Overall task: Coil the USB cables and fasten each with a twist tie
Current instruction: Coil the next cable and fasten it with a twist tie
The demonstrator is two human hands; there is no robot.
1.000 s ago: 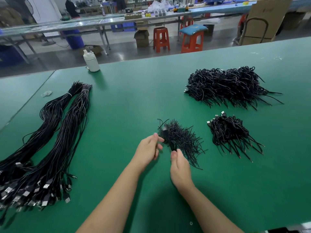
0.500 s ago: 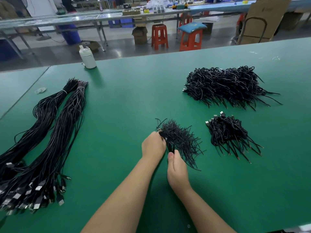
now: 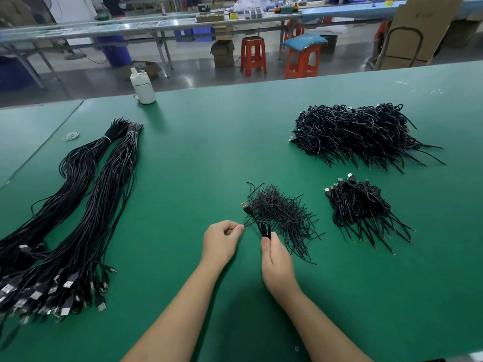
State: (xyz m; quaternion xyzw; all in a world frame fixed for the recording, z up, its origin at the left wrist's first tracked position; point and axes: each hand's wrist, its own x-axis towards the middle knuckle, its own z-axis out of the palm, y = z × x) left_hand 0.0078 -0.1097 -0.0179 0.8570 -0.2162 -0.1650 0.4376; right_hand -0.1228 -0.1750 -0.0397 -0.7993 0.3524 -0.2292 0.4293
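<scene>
Bare forearms, hands (image 3: pixel 222 242); no sleeves.

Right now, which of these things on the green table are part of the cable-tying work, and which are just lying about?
Part of the job:
- coiled cable in the right hand
- left hand, pinching a twist tie
- loose twist ties
- long uncoiled cables
- finished coils: small pile, big pile

Lying about:
- white bottle
- rubber bands

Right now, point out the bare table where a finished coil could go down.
Free: the green strip between the long cable bundles and the twist tie pile, and the near table right of the right hand. Crowded: between the twist ties, the small coil pile and the large coil pile, and around the left hand.
</scene>
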